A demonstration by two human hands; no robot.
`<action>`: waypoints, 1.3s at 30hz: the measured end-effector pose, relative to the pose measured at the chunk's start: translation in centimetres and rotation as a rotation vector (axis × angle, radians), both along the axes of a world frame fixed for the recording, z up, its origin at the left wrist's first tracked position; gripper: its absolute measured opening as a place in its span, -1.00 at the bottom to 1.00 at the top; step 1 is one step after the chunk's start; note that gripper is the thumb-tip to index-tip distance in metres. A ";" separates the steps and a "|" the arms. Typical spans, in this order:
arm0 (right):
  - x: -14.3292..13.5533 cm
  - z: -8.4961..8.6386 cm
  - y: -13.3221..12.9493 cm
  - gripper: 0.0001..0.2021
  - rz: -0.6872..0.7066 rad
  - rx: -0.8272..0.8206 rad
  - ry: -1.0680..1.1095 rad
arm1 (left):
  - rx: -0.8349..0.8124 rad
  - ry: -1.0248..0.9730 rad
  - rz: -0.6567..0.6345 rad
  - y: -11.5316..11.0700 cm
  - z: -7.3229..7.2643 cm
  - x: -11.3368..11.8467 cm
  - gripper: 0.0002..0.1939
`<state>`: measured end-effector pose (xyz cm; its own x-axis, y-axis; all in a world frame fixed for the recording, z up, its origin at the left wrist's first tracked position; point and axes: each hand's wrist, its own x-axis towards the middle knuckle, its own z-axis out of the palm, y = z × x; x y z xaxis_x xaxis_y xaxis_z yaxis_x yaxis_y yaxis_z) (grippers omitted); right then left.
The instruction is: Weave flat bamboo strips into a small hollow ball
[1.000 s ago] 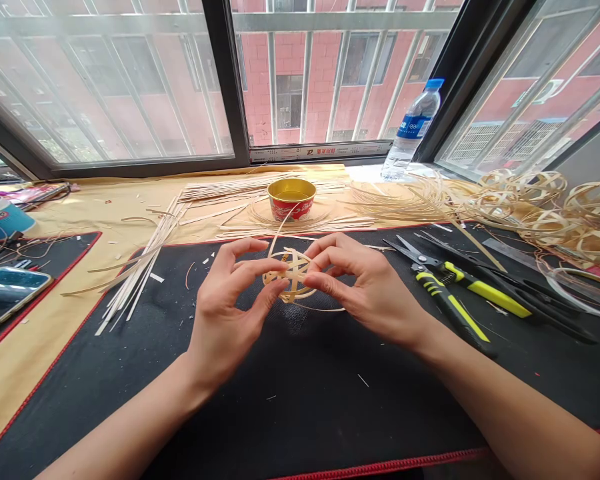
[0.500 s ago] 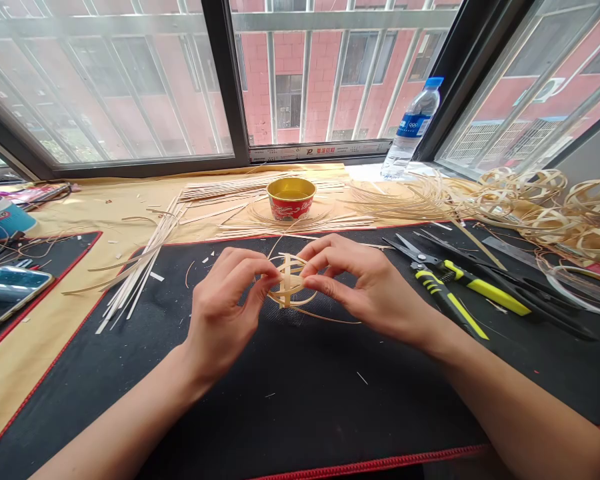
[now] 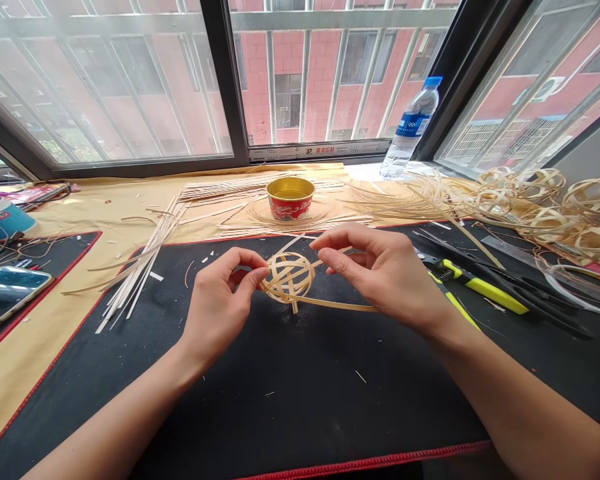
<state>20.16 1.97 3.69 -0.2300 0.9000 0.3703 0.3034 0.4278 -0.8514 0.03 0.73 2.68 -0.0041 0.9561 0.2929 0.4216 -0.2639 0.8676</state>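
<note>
In the middle of the view is a small woven ball of thin bamboo strips (image 3: 291, 275), with loose strip ends sticking out. My left hand (image 3: 227, 287) pinches its left side between thumb and forefinger. Just right of the ball, my right hand (image 3: 375, 270) has come off it, with curled fingers and a small gap between thumb and forefinger. One long strip (image 3: 337, 305) runs from the ball's lower side toward the right hand and passes out of sight beneath it. Another strip end shows behind the right fingers.
A black mat (image 3: 300, 400) with red edging lies under my hands. Yellow-black cutters (image 3: 485, 287) lie at right, near finished woven balls (image 3: 595, 213). Behind stand a red bowl (image 3: 290, 207) and a water bottle (image 3: 411, 130). Loose bamboo strips (image 3: 147, 267) and a phone (image 3: 13, 287) lie left.
My right hand has let go of the ball and shifted right and slightly up. The ball has turned, so its woven face shows more. My left hand stays on it.
</note>
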 end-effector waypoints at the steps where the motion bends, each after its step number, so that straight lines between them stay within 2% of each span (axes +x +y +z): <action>1: 0.2 0.2 0.0 -0.88 0.023 -0.045 0.003 | -0.012 -0.015 0.003 0.1 0.0 0.0 -0.93; 5: 1.0 0.9 0.5 -0.77 0.157 -0.313 0.183 | -0.075 -0.059 0.000 0.4 -0.2 0.0 -0.93; 8: 1.6 1.0 1.0 -0.66 0.161 -0.457 0.392 | -0.118 -0.084 -0.023 0.6 -0.6 0.0 -0.87; 10: 1.8 0.9 1.2 -0.58 0.187 -0.509 0.458 | -0.134 -0.092 -0.043 0.7 -0.9 0.0 -0.83; 15: 2.0 0.6 1.0 -0.34 0.262 -0.442 0.477 | -0.188 -0.093 -0.111 0.6 -1.4 0.1 -0.79; 18: 1.8 0.3 0.9 -0.34 0.235 -0.452 0.439 | -0.203 0.011 -0.180 0.2 -1.3 0.0 -0.74; 21: 1.3 0.0 0.9 -0.34 0.215 -0.474 0.409 | -0.052 0.217 -0.165 -0.1 -0.7 -0.2 -0.76; 23: 0.9 -0.1 0.9 -0.34 0.206 -0.479 0.405 | 0.037 0.274 -0.127 -0.3 -0.4 -0.2 -0.80; 26: 0.3 -0.1 0.8 -0.40 0.172 -0.438 0.393 | 0.063 0.249 -0.122 -0.2 -0.1 -0.1 -0.82; 29: 0.0 -0.1 0.6 -0.59 0.130 -0.338 0.304 | 0.041 0.223 -0.124 0.0 -0.3 0.1 -0.83; 33: 0.1 -0.2 0.4 -0.87 0.047 -0.075 0.034 | -0.009 0.196 -0.118 0.3 -0.5 -0.1 -0.82; 36: 0.2 -0.3 0.3 -0.88 0.046 0.078 -0.167 | 0.014 0.212 -0.118 0.4 -0.6 -0.2 -0.82; 39: 0.2 -0.5 0.4 -0.84 0.086 0.157 -0.255 | 0.073 0.245 -0.126 0.4 -0.6 -0.2 -0.84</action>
